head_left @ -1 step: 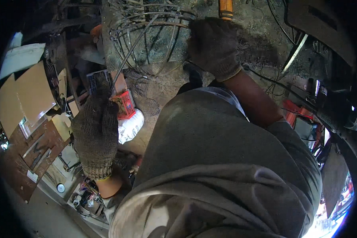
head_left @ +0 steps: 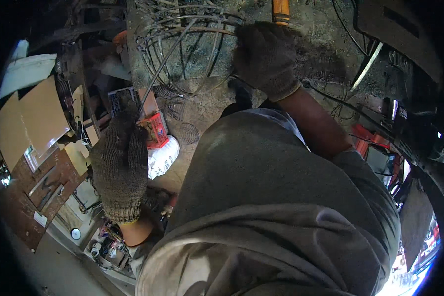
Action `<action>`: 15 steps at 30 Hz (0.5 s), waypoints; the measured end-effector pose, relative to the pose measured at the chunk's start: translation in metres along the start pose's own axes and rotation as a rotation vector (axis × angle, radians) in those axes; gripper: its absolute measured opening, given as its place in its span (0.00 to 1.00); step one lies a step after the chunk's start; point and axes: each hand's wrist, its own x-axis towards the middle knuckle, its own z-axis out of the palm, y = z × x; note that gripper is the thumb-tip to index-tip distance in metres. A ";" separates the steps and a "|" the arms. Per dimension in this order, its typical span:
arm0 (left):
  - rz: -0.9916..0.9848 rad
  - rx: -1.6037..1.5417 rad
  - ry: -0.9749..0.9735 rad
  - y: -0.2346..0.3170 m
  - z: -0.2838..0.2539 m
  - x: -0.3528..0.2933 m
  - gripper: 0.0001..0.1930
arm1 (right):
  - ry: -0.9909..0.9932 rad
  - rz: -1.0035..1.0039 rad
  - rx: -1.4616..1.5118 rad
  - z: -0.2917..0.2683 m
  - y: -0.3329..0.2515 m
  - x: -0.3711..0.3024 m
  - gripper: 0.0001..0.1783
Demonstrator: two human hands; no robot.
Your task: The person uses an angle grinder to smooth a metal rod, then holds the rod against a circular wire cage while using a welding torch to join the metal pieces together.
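Note:
My left hand (head_left: 121,167), in a dark knitted work glove, is closed on the lower end of a thin metal rod (head_left: 164,64). The rod slants up and to the right, across a round frame of bent metal rods (head_left: 197,30). My right hand (head_left: 266,61), gloved too, is curled closed at the right side of this frame, where the curved rods run up to its fingers. It seems to grip the frame there, but the fingertips are hidden. The frame rests on a dark, stained work surface (head_left: 325,37).
An orange handle-like piece (head_left: 281,12) lies just beyond my right hand. A red crate (head_left: 155,129) and a white sack (head_left: 163,157) stand on the floor between my left hand and my leg. Cardboard (head_left: 39,116) is at the left. Cables (head_left: 340,101) trail at the right.

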 end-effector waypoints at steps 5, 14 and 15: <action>0.028 -0.058 0.037 0.003 0.008 -0.003 0.20 | -0.095 0.030 0.007 -0.010 -0.006 0.003 0.19; -0.013 0.016 -0.022 0.011 0.009 -0.001 0.19 | -0.070 -0.006 0.013 -0.012 -0.003 0.001 0.20; -0.023 0.010 -0.030 0.008 0.010 -0.002 0.19 | -0.113 0.010 -0.009 -0.016 -0.005 0.004 0.20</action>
